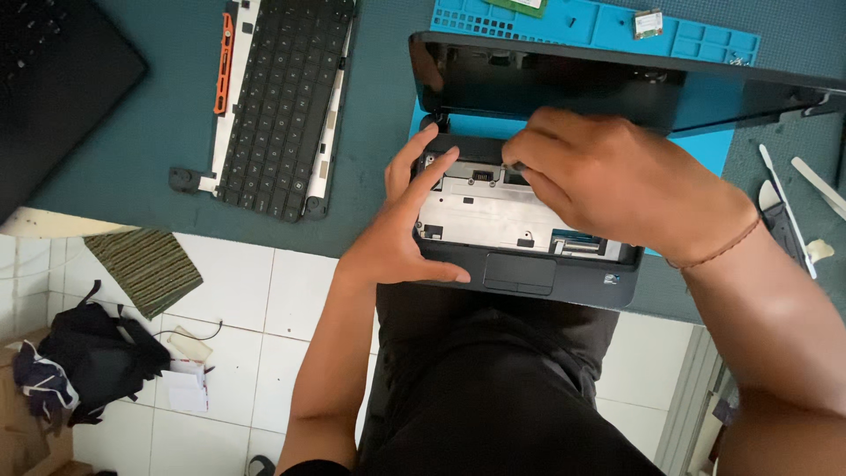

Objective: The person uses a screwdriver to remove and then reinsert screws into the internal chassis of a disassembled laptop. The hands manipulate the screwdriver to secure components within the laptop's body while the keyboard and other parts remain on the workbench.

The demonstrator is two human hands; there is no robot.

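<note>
A small black laptop (608,286) lies open at the table's near edge, its keyboard taken out so the silver metal plate (480,211) under it shows. My left hand (410,225) rests on the laptop's left side, index finger stretched onto the plate's upper left corner, thumb on the palm rest. My right hand (617,181) hovers over the plate's upper middle, fingers pinched on a small dark object near the hinge; what it is stays hidden. The lid (546,84) tilts back behind both hands.
The removed keyboard (282,97) lies on the green table mat to the left. A blue work mat (617,26) with a small circuit card (648,24) sits behind the laptop. Pry tools (789,211) lie at right. Another dark laptop (53,79) is far left. A black bag (97,353) is on the tiled floor.
</note>
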